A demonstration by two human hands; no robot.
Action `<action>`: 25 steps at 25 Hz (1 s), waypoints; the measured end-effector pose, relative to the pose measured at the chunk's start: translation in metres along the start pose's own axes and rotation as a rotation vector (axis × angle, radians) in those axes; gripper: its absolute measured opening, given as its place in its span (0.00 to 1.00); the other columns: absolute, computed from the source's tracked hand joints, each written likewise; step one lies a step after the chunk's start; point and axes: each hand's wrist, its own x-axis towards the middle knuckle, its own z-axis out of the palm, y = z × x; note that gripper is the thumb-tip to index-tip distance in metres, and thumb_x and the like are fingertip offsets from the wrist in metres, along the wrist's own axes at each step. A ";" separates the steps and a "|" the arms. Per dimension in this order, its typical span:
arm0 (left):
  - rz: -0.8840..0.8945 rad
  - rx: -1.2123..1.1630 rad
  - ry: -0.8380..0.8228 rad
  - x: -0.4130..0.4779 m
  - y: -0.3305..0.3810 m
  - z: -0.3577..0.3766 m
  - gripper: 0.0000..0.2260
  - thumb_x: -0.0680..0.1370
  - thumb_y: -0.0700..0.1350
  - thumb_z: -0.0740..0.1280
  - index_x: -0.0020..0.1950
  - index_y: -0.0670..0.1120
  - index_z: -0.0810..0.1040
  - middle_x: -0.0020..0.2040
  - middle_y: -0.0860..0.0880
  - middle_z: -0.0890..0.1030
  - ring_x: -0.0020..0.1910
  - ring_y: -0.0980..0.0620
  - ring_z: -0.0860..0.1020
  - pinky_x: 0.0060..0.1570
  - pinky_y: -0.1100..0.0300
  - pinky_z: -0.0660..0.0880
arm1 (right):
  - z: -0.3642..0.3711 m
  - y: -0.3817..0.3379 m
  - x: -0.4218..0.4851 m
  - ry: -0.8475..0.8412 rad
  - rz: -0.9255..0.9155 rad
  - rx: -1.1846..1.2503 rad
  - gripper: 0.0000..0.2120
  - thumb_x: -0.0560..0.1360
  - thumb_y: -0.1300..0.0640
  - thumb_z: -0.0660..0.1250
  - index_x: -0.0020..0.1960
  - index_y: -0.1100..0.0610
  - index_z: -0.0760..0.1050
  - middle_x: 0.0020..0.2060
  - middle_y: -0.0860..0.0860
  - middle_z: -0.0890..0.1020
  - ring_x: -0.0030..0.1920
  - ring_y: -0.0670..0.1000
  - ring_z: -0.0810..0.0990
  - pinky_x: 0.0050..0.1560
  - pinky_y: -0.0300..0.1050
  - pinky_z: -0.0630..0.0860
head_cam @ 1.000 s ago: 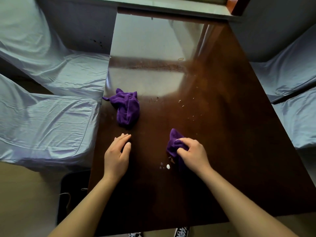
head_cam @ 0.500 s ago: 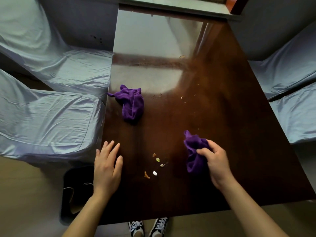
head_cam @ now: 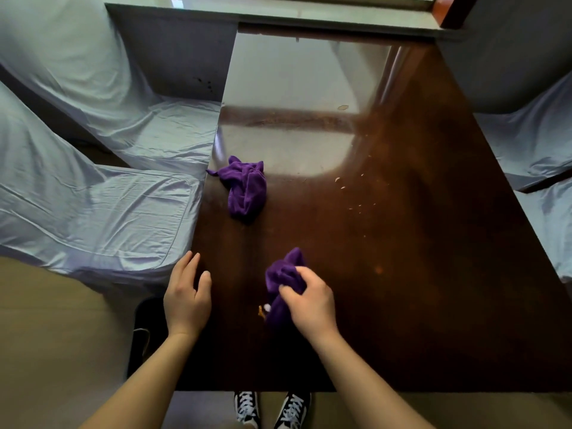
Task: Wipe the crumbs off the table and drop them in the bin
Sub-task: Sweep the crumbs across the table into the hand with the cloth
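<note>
On the dark wooden table (head_cam: 402,289), my right hand (head_cam: 309,301) is shut on a bunched purple cloth (head_cam: 283,280) that presses down near the front left part. A few crumbs (head_cam: 263,309), orange and white, peek out at the cloth's left edge. My left hand (head_cam: 185,295) lies open at the table's left edge, fingers spread, holding nothing. Small pale crumbs (head_cam: 340,182) are scattered farther back on the right. The black bin (head_cam: 144,335) stands on the floor below the table's left edge, partly hidden by my left arm.
A second purple cloth (head_cam: 246,188) lies crumpled near the left edge, farther back. Chairs in pale blue covers (head_cam: 93,212) flank the left side, and more covered seats (head_cam: 538,150) the right. A window sill (head_cam: 278,10) borders the far end. My shoes (head_cam: 272,410) show below the front edge.
My right hand has dragged the cloth leftward over the crumb pile, which now shows only at the cloth's edge. My left hand stayed near the left edge. The view shifted slightly.
</note>
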 end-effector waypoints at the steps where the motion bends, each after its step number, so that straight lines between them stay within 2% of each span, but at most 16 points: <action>1: -0.010 0.008 -0.008 0.000 0.000 -0.001 0.23 0.75 0.49 0.59 0.68 0.39 0.74 0.71 0.41 0.72 0.71 0.44 0.69 0.69 0.52 0.63 | 0.000 -0.004 0.002 -0.027 0.025 0.095 0.11 0.69 0.57 0.73 0.51 0.51 0.82 0.43 0.48 0.86 0.44 0.49 0.83 0.51 0.45 0.78; 3: -0.017 -0.020 -0.021 -0.001 0.001 -0.004 0.24 0.75 0.49 0.59 0.68 0.39 0.74 0.72 0.42 0.71 0.72 0.45 0.68 0.70 0.53 0.62 | -0.016 -0.003 0.000 0.022 0.049 0.224 0.10 0.69 0.58 0.73 0.49 0.49 0.81 0.42 0.47 0.86 0.44 0.48 0.85 0.50 0.49 0.81; 6: -0.054 -0.115 -0.021 0.003 -0.001 -0.007 0.25 0.75 0.50 0.59 0.69 0.40 0.73 0.71 0.43 0.72 0.72 0.47 0.68 0.70 0.57 0.60 | -0.057 0.023 -0.020 0.136 0.116 0.336 0.12 0.70 0.61 0.73 0.49 0.46 0.82 0.44 0.46 0.87 0.45 0.48 0.85 0.49 0.49 0.81; 9: -0.112 -0.256 -0.051 0.007 -0.013 -0.011 0.25 0.75 0.50 0.59 0.70 0.41 0.73 0.70 0.43 0.74 0.70 0.49 0.70 0.70 0.56 0.63 | -0.064 0.040 -0.055 0.246 0.236 0.240 0.12 0.71 0.63 0.74 0.47 0.48 0.81 0.41 0.48 0.86 0.44 0.50 0.85 0.47 0.48 0.80; 11: -0.184 -0.348 -0.078 0.014 -0.018 -0.012 0.25 0.74 0.50 0.59 0.70 0.41 0.73 0.70 0.44 0.75 0.69 0.52 0.70 0.69 0.57 0.63 | -0.037 0.037 -0.077 0.306 0.301 0.159 0.13 0.70 0.64 0.75 0.44 0.47 0.78 0.40 0.47 0.85 0.44 0.52 0.84 0.43 0.45 0.77; 14: -0.303 -0.496 -0.072 0.023 -0.027 -0.015 0.23 0.76 0.48 0.58 0.68 0.40 0.74 0.68 0.43 0.76 0.66 0.54 0.71 0.68 0.60 0.64 | 0.024 0.018 -0.088 0.375 0.301 0.128 0.14 0.68 0.62 0.76 0.44 0.46 0.76 0.42 0.48 0.83 0.44 0.50 0.82 0.45 0.46 0.76; 17: -0.355 -0.526 -0.089 0.025 -0.020 -0.010 0.18 0.80 0.42 0.58 0.67 0.38 0.75 0.67 0.41 0.77 0.67 0.49 0.72 0.71 0.52 0.65 | 0.067 -0.003 -0.074 0.438 0.270 0.237 0.13 0.69 0.61 0.76 0.44 0.47 0.76 0.43 0.49 0.83 0.44 0.49 0.82 0.46 0.42 0.76; 19: -0.352 -0.514 -0.111 0.026 -0.022 -0.011 0.20 0.78 0.45 0.58 0.67 0.39 0.75 0.66 0.42 0.77 0.67 0.48 0.73 0.70 0.52 0.65 | 0.092 -0.023 -0.061 0.435 0.286 0.367 0.12 0.69 0.62 0.76 0.44 0.49 0.76 0.42 0.48 0.83 0.43 0.47 0.81 0.45 0.37 0.75; 22: -0.319 -0.485 -0.114 0.026 -0.025 -0.012 0.25 0.74 0.50 0.57 0.66 0.40 0.76 0.66 0.43 0.78 0.64 0.53 0.73 0.65 0.61 0.65 | 0.093 -0.032 -0.060 0.452 0.320 0.599 0.11 0.68 0.62 0.76 0.46 0.52 0.78 0.42 0.51 0.83 0.43 0.52 0.81 0.47 0.48 0.78; 25: -0.355 -0.518 -0.087 0.028 -0.030 -0.009 0.24 0.73 0.51 0.58 0.65 0.41 0.77 0.64 0.44 0.79 0.64 0.53 0.75 0.65 0.58 0.67 | 0.050 -0.021 -0.072 0.523 0.264 0.606 0.14 0.63 0.53 0.75 0.47 0.48 0.78 0.44 0.53 0.84 0.45 0.53 0.82 0.48 0.51 0.78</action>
